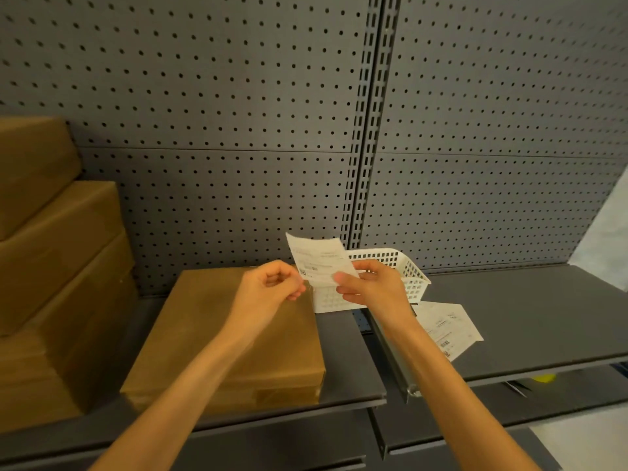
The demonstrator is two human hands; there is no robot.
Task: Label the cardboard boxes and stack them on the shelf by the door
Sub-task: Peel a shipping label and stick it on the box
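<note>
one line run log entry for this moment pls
step: labelling | right hand: pinches label | left hand: at label edge, grip unclear | box: flat on shelf, unlabelled

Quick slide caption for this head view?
Right hand pinches a label above the flat cardboard box; left hand beside it.

A stockroom or shop back room: dark grey perforated metal backboard [238, 96] across the upper frame, grey steel shelves [509, 317] below, plain brown cardboard boxes [51, 249] stacked at left.
</note>
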